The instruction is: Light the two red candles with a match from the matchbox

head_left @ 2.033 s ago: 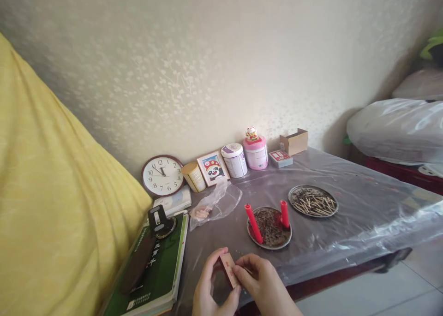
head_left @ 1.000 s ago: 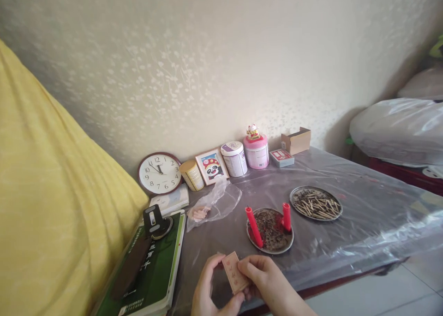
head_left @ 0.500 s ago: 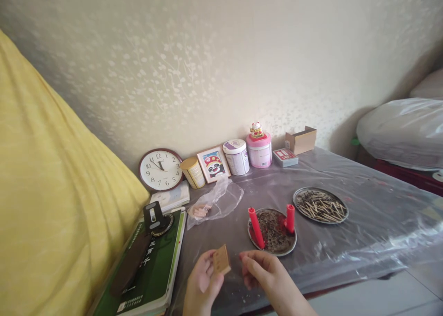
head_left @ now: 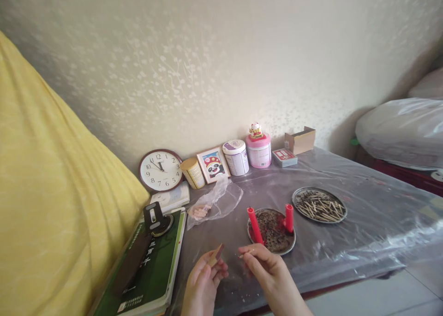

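Moved since two seconds ago: the matchbox [head_left: 215,255], then between both hands, is now with one hand only, and it has turned edge-on over the last half second; the right hand [head_left: 265,263] has come away from it. Landmark: candle plate [head_left: 272,233], on the table [head_left: 266,187]. Left hand [head_left: 204,279], left of and nearer than the candle plate: grip clamped on the matchbox, palm partly upturned. Right hand, at the plate's near edge: grip pinched together on a match [head_left: 241,256], mostly hidden by the fingers; this hand covers part of the plate's near rim. On the plate: one leaning red candle [head_left: 255,225] and one shorter upright red candle [head_left: 289,218], both unlit. Right of and beyond the plate: a metal dish [head_left: 294,207] of loose matchsticks [head_left: 320,206]. Left of and beyond: a clear plastic bag [head_left: 224,200]. Far left: a green book [head_left: 155,265] bearing a black stand [head_left: 153,218]. Well beyond, along the wall: clock [head_left: 161,170], yellow cup [head_left: 193,174], panda picture [head_left: 213,164], white tin [head_left: 236,159], pink tin [head_left: 259,153] topped by a figurine [head_left: 255,130], card pack [head_left: 284,158], cardboard box [head_left: 300,142].
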The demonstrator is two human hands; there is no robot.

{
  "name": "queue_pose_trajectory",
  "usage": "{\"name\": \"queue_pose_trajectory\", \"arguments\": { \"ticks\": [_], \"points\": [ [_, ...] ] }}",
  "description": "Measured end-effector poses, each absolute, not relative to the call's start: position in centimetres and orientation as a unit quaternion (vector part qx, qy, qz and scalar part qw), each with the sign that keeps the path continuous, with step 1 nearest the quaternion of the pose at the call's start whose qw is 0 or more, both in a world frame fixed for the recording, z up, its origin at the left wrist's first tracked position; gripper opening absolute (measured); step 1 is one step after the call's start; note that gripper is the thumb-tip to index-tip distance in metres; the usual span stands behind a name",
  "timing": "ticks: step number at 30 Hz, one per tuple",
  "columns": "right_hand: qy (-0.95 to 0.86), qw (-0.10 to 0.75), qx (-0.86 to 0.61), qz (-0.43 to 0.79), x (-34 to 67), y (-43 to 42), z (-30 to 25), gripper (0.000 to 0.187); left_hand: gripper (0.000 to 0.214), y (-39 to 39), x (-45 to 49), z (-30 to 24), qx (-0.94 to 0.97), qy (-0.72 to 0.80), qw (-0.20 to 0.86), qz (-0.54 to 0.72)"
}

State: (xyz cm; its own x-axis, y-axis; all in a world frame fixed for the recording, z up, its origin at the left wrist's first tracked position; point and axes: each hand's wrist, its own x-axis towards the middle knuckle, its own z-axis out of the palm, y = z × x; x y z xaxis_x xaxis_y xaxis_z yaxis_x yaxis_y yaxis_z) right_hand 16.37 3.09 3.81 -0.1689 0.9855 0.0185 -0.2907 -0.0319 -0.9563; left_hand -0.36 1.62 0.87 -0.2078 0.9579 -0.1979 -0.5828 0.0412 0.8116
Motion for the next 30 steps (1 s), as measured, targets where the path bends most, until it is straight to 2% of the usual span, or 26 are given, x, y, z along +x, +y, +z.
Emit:
{"name": "queue_pose_trajectory", "arguments": {
  "ticks": [13,21,30],
  "points": [
    [-0.416,0.56,-0.384,0.605,16.4,3.2,3.6,0.039,0.046,1.4,-0.8,-0.7,0.309,0.404,0.6,0.617],
    [-0.547,0.555,-0.43,0.456,16.9,2.4,3.4,0.026,0.046,0.9,-0.1,-0.1,0.361,0.427,0.566,0.606],
    [-0.657,0.56,-0.388,0.324,17.2,1.8,4.2,0.012,0.046,0.8,0.2,0.3,0.381,0.433,0.551,0.603]
  ]
}}
